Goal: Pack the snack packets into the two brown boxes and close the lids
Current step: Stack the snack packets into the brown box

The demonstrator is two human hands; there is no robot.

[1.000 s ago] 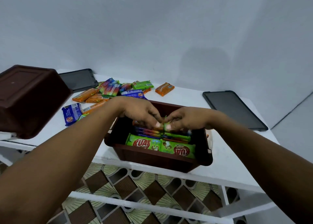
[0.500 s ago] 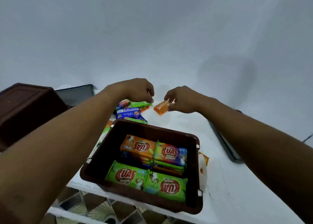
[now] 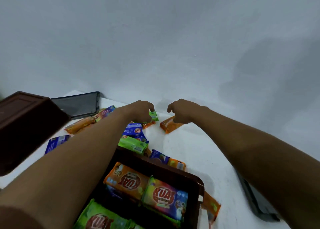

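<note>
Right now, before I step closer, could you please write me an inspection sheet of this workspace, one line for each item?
Surface: white table, loose packets scattered on it.
Job's things: open brown box partly filled with packets; second brown box at left; rear lid and right lid lie on the table, off the boxes.
Clutter: nothing seen.
Hands: left hand holds green packet; right hand pinches orange packet.
Cables: nothing seen.
Surroundings: plain pale wall.

free: table (image 3: pixel 204 152) beyond box (image 3: pixel 174 170) right corner | blocked: packet pile (image 3: pixel 133 143) far-left
</note>
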